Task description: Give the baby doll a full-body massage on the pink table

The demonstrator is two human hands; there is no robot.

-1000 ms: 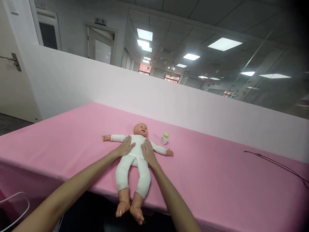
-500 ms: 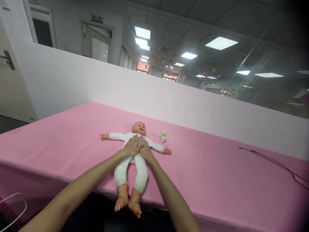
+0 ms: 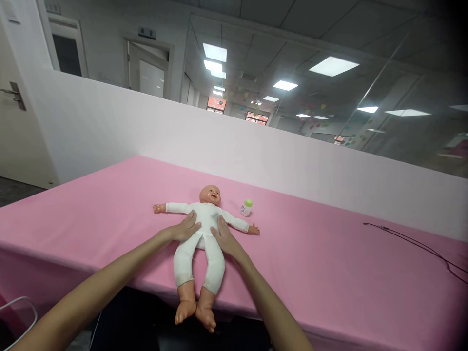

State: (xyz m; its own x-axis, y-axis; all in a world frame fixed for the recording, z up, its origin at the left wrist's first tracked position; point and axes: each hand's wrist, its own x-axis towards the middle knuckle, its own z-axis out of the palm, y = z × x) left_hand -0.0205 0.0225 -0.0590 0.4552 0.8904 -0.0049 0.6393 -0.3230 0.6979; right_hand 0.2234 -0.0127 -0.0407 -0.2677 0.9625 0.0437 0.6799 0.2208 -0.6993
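Observation:
A baby doll (image 3: 206, 214) with a white cloth body lies on its back on the pink-covered table (image 3: 310, 258), head away from me, arms spread wide. Its bare feet reach over the front edge. My left hand (image 3: 185, 227) rests flat against the left side of the doll's torso, fingers stretched out. On the opposite side of the torso lies my right hand (image 3: 224, 236), also open, thumb apart from the fingers. Between the two hands the doll's chest and belly are uncovered. Neither hand grips anything.
A small white bottle with a green cap (image 3: 246, 207) stands just beyond the doll's arm on the right. A thin black cable (image 3: 413, 243) runs along the table's right side. Behind the table rises a low white wall (image 3: 256, 151) with glass above. A white cord (image 3: 25, 304) hangs at lower left.
My hands were together on the middle of the doll's chest. They have slid apart and slightly toward me, one to each side of the torso. The doll and bottle have stayed put.

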